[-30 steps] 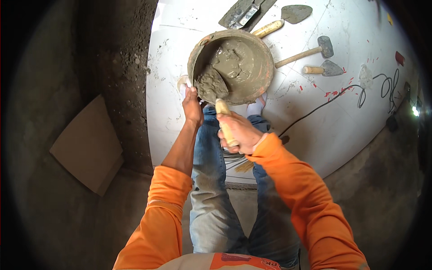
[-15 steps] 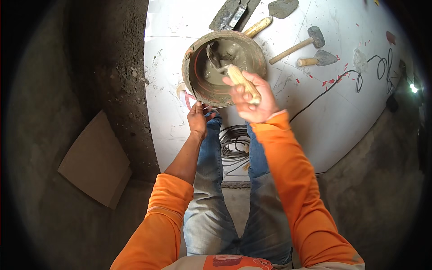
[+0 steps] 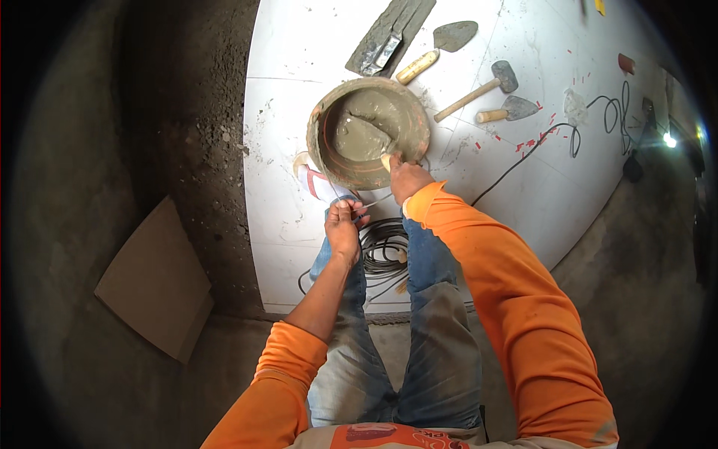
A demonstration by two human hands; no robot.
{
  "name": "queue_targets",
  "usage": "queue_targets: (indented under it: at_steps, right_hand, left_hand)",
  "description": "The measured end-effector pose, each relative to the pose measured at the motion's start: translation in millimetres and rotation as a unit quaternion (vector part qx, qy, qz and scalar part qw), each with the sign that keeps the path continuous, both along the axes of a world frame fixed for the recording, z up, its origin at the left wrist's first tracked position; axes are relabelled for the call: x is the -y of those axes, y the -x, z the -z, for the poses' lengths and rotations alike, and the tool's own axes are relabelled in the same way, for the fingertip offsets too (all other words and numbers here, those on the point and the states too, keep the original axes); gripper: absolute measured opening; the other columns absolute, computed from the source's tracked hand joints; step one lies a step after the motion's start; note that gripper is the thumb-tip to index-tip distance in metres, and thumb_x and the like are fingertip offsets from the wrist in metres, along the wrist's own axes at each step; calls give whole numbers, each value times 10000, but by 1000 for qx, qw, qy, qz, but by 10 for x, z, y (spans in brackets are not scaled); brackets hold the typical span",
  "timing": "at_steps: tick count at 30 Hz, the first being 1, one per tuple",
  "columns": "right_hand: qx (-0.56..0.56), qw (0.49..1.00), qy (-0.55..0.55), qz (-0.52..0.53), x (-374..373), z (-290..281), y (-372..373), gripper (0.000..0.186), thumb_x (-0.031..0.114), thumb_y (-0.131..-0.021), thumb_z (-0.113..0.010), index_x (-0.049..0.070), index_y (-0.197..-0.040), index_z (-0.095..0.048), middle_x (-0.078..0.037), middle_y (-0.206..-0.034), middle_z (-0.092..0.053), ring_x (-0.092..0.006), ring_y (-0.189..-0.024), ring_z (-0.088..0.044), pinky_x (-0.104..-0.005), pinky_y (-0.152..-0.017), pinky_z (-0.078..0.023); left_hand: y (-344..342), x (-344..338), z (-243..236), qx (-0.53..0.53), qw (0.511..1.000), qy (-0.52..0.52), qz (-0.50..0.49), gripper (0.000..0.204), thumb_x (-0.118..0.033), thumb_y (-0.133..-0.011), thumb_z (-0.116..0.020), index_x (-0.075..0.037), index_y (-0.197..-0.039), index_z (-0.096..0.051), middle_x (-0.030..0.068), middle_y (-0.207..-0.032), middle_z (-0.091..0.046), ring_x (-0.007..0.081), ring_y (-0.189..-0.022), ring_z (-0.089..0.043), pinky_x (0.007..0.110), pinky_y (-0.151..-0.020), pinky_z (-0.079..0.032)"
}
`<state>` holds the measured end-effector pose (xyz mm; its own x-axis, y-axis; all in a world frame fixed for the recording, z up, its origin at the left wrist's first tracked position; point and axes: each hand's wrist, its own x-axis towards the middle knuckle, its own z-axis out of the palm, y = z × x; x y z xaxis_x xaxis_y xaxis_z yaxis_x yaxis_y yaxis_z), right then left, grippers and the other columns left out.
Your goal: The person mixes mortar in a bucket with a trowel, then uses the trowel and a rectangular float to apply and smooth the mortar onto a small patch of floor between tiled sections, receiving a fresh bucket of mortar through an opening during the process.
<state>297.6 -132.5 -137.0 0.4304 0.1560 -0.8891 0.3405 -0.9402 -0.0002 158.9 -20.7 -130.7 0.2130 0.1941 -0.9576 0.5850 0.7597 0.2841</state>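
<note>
A mud-caked bucket (image 3: 422, 127) stands on the pale tiled floor in front of my legs, with wet grey mortar (image 3: 361, 141) inside. My right hand (image 3: 410, 180) is closed round the wooden handle of a trowel (image 3: 386, 160) at the bucket's near right rim. The trowel's blade lies in the mortar, partly covered by it. Just outside the near rim, my left hand (image 3: 343, 232) pinches the bucket's thin wire handle (image 3: 379, 200), which is swung toward me.
Beyond the bucket lie a mortar-coated float (image 3: 387, 43), another trowel (image 3: 455, 35), a mallet (image 3: 503, 75) and a small trowel (image 3: 520, 108). Red tile wedges (image 3: 528, 144) and a black cable (image 3: 516, 165) are at right, coiled cable (image 3: 383, 245) between my legs, cardboard (image 3: 153, 280) at left.
My right hand has lowered the trowel from above the bucket into the mortar and turned over. My left hand has drawn nearer to me, still on the wire handle. The view has shifted slightly.
</note>
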Motion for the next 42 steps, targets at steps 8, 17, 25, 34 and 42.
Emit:
queue_targets:
  at_steps: [8, 17, 25, 34, 42]
  right_hand:
    - [274, 915, -176, -238, 158, -222, 399, 440, 168, -869, -495, 73, -1297, -462, -215, -1313, -492, -335, -997, -634, -417, -763, -528]
    - [57, 889, -359, 279, 243, -809, -486, 296, 279, -796, -644, -15, -761, -631, -222, -665, -601, -376, -617, -597, -423, -584, -463]
    - [214, 875, -226, 370, 998, -1670, -1592, 361, 292, -878, -579, -59, -822, -644, -156, -666, -628, -196, -570, -587, -345, -562, -465]
    - [341, 885, -85, 304, 2033, -1378, -3107, 476, 398, -920, -485, -42, -980, -655, -166, -828, -663, -277, -792, -646, -368, -766, -490]
    - [359, 848, -7, 389, 2786, -564, -4297, 607, 499, -934, -364, -24, -836, -655, -186, -883, -672, -364, -880, -618, -433, -825, -438]
  left_hand:
    - [-225, 58, -342, 52, 993, -29, 100, 283, -272, -988, -501, -30, -918, -629, 53, -902, -641, 108, -780, -561, 252, -747, -456]
    - [-123, -585, -931, 154, 892, -190, 381, 352, -308, -982, -498, 20, -1005, -625, 80, -840, -621, 133, -792, -548, 290, -755, -458]
    - [1182, -1196, -2073, 87, 745, -191, 633, 608, -391, -906, -529, -101, -1409, -348, 262, -1411, -349, 441, -1270, -383, 474, -1037, -348]
    - [491, -1256, -2947, -88, 723, -22, 685, 904, -580, -832, -532, -175, -1502, -79, 282, -1499, -156, 525, -1310, -287, 512, -1073, -301]
    - [83, -1017, -2620, -107, 748, -144, 639, 807, -432, -804, -637, -134, -1443, -243, 289, -1448, -249, 487, -1283, -338, 526, -1040, -321]
